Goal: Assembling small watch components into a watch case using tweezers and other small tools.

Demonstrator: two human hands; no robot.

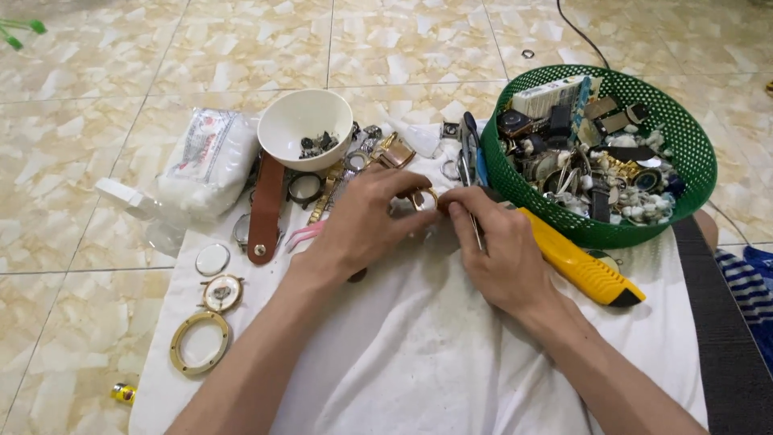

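Note:
My left hand (364,221) pinches a small gold watch ring (424,198) over the white cloth (419,354). Opposite it, my right hand (498,250) grips a thin metal tool (477,234) with its tip at the ring. Both hands meet at the middle of the cloth. A pink pair of tweezers (304,235) lies just left of my left hand, partly under it.
A green mesh basket (692,153) of watch parts stands at the right. A yellow utility knife (584,266) lies beside it. A white bowl (304,121), a brown strap (266,209), gold bezels (200,342), a round glass (212,259), pliers (469,149) and a plastic bag (201,161) lie around.

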